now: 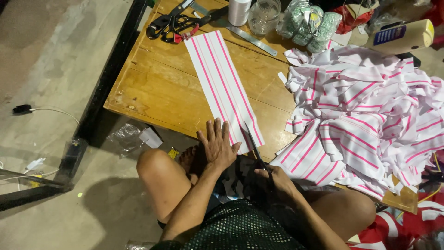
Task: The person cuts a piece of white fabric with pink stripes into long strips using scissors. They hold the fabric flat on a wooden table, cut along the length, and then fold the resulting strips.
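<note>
A long white fabric strip with pink stripes [221, 81] lies flat on the low wooden table [157, 88]. My left hand [216, 146] presses flat, fingers spread, on the strip's near end at the table edge. My right hand [276, 180] grips dark scissors [253, 146], whose blades point up into the near end of the strip. A big heap of cut pink-striped fabric pieces [365, 111] covers the right side of the table.
At the table's far edge lie black scissors [170, 22], a metal ruler [249, 36], a white thread spool [239, 11], a clear glass jar [264, 16], green bundles in plastic [307, 23] and a cream bottle [402, 36]. Concrete floor with a cable [46, 110] lies left.
</note>
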